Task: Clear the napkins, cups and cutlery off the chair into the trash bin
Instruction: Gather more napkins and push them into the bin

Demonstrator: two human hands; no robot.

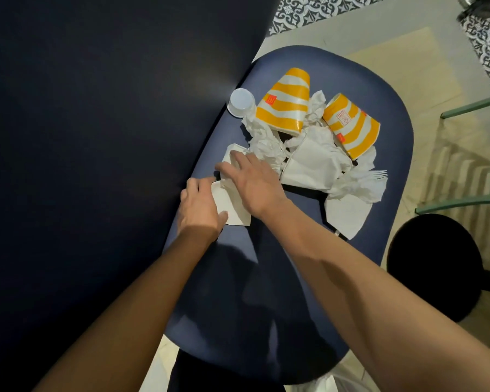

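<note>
Sprawling white napkins (266, 145), crumpled, around two tipped yellow-striped cups (283, 106).

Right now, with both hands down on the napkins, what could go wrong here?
Pulling the flat napkin under your left hand and right hand may tug the crumpled napkins and tip the striped cup resting on them. The fork, half buried in napkins, could slip out unnoticed.
</note>
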